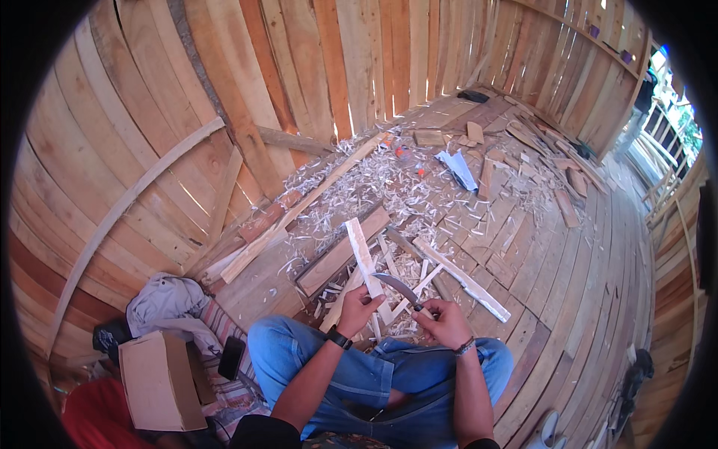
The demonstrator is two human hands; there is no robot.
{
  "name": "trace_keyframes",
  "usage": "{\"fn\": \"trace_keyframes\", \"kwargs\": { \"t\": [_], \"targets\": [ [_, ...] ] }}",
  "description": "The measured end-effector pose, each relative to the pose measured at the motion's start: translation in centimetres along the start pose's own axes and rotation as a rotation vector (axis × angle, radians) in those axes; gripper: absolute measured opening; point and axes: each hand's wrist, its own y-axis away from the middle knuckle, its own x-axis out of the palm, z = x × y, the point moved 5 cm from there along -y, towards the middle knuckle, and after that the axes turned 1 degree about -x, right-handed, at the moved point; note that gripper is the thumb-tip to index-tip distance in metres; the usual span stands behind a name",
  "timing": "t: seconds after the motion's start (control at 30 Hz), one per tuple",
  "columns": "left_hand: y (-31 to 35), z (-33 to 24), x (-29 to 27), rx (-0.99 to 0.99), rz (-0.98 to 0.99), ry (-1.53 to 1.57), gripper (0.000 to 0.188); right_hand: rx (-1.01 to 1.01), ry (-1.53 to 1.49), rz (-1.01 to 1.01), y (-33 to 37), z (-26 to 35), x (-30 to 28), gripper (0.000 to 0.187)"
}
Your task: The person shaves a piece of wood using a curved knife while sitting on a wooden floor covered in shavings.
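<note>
My left hand [357, 311] is closed round the lower part of a pale wood strip [360, 248], which points up and away from me. In my right hand [446, 325] is the handle of a curved-blade knife [399, 284]. Its tip reaches left to the strip, just above my left fingers; whether the edge touches the wood I cannot tell. Under and beyond my hands lie a thick wood block [340, 256] and loose shavings. To the right, a second pale strip [464, 280] rests at a slant on the floor, crossed by a thinner stick.
Shavings [351, 179] cover the plank floor [572, 299] ahead. A long pole [299, 206] lies along the left wall. At my left are a cardboard box [161, 382], a phone [232, 358] and grey cloth [166, 299]. Scrap boards [561, 206] lie far right, near a blue-white sheet [458, 170].
</note>
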Motion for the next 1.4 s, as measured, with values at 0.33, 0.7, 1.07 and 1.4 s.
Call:
{"fn": "trace_keyframes", "kwargs": {
  "t": [0.33,0.7,1.07,1.4],
  "targets": [
    [0.2,-0.7,-0.3,0.096,-0.162,-0.430,0.019,-0.199,0.389,-0.177,0.4,0.6,0.8,0.033],
    [0.2,-1.6,0.1,0.016,0.045,-0.085,0.027,0.074,-0.295,0.060,-0.1,-1.0,1.2,0.023],
    [0.0,-3.2,-0.9,0.233,0.014,-0.687,0.025,0.201,-0.405,0.197,0.1,-1.4,-1.2,0.025],
    [0.8,-5.7,-1.2,0.355,-0.081,-0.910,0.025,0.206,-0.449,0.249,0.1,-1.9,-1.6,0.022]
  ]
}}
